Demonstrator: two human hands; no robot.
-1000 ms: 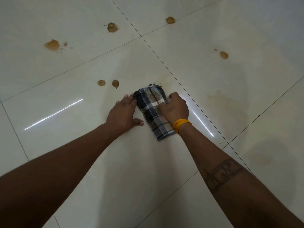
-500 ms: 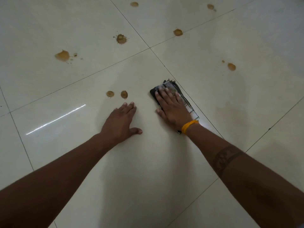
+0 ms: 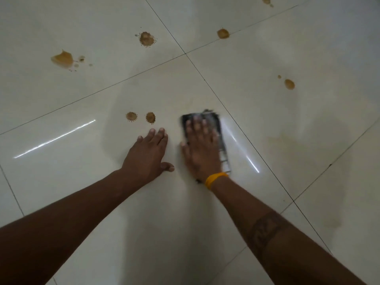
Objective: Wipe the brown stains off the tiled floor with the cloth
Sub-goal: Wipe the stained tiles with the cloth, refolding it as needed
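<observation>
A folded dark checked cloth [image 3: 221,138] lies flat on the cream tiled floor [image 3: 267,48]. My right hand [image 3: 202,149], with a yellow band at the wrist, presses down on the cloth with fingers spread; it is blurred. My left hand [image 3: 147,155] rests palm down on the tile just left of it, holding nothing. Two small brown stains [image 3: 131,116] [image 3: 150,117] sit just beyond my left fingertips. Farther off are a splashed stain [image 3: 146,39], a larger smear [image 3: 62,59] at the left, and spots [image 3: 223,33] [image 3: 289,84].
Dark grout lines cross at a tile corner [image 3: 185,53] beyond the cloth. A faint brownish smear [image 3: 287,138] shows on the tile to the right. One more small spot [image 3: 266,0] lies at the top edge. Bright light streaks reflect off the glossy tiles.
My right hand went from gripping the cloth's edge to lying flat on it, and has slid it slightly left toward my left hand. My left hand has stayed planted.
</observation>
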